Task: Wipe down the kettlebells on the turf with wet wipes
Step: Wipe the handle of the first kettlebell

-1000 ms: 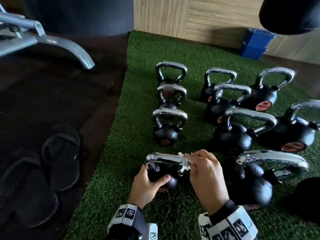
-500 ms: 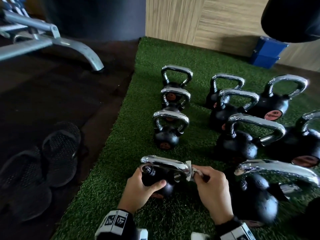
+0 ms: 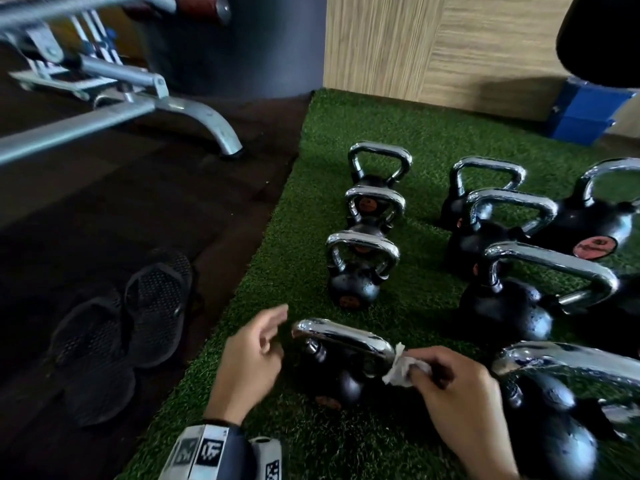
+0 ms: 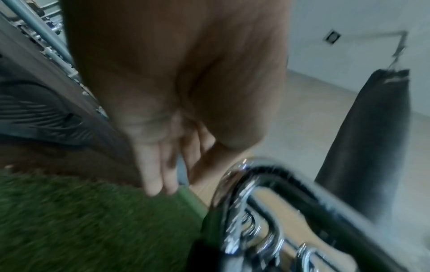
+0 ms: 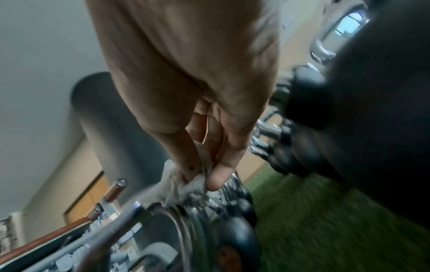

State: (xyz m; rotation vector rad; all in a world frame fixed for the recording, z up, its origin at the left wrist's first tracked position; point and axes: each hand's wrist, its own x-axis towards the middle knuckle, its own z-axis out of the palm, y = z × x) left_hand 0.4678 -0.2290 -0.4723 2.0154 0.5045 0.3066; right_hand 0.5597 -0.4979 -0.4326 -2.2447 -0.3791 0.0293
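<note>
Several black kettlebells with chrome handles stand in rows on the green turf (image 3: pixel 301 244). The nearest small kettlebell (image 3: pixel 341 362) sits between my hands. My right hand (image 3: pixel 446 382) pinches a crumpled white wet wipe (image 3: pixel 398 370) against the right end of its chrome handle (image 3: pixel 346 336); the right wrist view shows the wet wipe (image 5: pixel 184 182) held by thumb and fingers of my right hand (image 5: pixel 200 171). My left hand (image 3: pixel 252 351) hovers just left of the kettlebell, fingers relaxed, holding nothing. The left wrist view shows my left hand (image 4: pixel 177 165) with loose fingers beside the chrome handle (image 4: pixel 267 198).
A larger kettlebell (image 3: pixel 554 410) stands close on the right of my right hand. Dark sandals (image 3: pixel 131 320) lie on the dark floor left of the turf. A metal bench leg (image 3: pixel 207 123) is at back left, a blue box (image 3: pixel 588 112) at back right by the wooden wall.
My left hand has let go of the small kettlebell's body and lifted off to its left. The right hand with the wipe has slid to the handle's right end.
</note>
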